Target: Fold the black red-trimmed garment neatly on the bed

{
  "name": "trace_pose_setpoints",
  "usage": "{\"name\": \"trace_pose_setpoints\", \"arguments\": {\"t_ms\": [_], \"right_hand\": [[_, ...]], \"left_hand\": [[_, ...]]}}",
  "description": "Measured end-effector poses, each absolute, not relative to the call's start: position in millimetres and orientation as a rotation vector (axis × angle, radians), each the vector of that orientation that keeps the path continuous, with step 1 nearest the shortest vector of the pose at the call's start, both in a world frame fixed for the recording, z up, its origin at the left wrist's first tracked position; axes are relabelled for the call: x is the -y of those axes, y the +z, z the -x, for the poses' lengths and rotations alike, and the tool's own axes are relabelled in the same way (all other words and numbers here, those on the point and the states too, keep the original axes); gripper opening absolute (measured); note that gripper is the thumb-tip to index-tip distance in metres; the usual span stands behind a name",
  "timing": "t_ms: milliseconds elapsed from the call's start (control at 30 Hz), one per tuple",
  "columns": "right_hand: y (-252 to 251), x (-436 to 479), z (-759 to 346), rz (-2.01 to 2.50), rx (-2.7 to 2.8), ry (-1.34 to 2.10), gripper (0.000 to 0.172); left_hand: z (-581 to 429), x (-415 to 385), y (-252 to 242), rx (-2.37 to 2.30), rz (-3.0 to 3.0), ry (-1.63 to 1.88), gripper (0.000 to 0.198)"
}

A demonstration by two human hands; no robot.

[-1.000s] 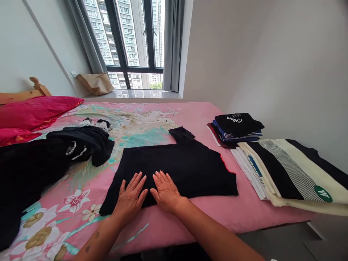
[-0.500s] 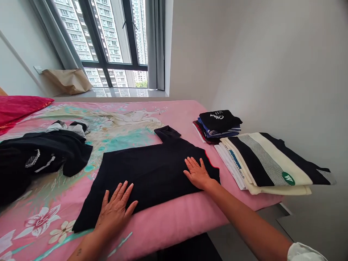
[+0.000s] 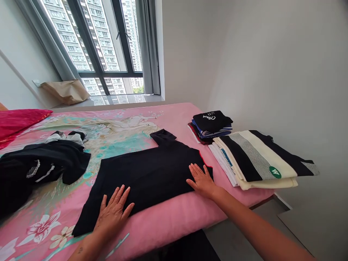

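Note:
A black T-shirt [image 3: 152,170] with red trim at its neckline lies on the bed, folded lengthwise, its sleeve pointing to the far side. My left hand [image 3: 112,210] rests flat on the hem end, fingers spread. Near the neckline, my right hand [image 3: 201,180] lies flat on the cloth with its fingers stretched out. Neither hand grips anything.
Pink floral bedding [image 3: 176,214] spreads under everything. To the right are a stack of folded clothes [image 3: 212,125] and a larger cream-and-black striped pile [image 3: 258,159]. Loose dark clothes [image 3: 46,159] lie at left, near a red pillow [image 3: 19,123]. A paper bag [image 3: 66,91] sits by the window.
The view has tilted and shifted slightly. My right hand has slid a little towards the neckline and near edge of the T-shirt; my left hand stays at the hem end.

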State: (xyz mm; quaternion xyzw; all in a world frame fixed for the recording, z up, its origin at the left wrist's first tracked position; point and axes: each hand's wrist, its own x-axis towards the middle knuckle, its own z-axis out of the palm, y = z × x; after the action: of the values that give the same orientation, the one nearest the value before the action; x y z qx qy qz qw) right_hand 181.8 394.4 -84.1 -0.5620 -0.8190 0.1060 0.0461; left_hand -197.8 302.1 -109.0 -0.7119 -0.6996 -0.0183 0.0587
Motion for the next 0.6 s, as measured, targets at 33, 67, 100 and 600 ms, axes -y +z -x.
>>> {"name": "trace_pose_setpoints", "arguments": {"t_ms": [33,67,100,600], "right_hand": [[-78.9,-392.2,-174.0,1.652,2.492,0.311,0.072],[-73.6,-389.2,-163.8,1.578,2.487,0.299,0.070],[-68.8,-385.6,-151.7,1.501,2.489,0.295,0.068],[-95.9,-395.5,-67.9,1.205,2.699,0.480,0.068]], "left_hand": [[197.2,-301.9,-108.7,2.126,2.156,-0.047,0.060],[196.6,-301.8,-108.4,2.132,2.157,-0.037,0.060],[196.1,-301.8,-107.8,2.139,2.157,-0.030,0.060],[221.7,-295.3,-90.4,2.327,2.154,0.067,0.061]]}}
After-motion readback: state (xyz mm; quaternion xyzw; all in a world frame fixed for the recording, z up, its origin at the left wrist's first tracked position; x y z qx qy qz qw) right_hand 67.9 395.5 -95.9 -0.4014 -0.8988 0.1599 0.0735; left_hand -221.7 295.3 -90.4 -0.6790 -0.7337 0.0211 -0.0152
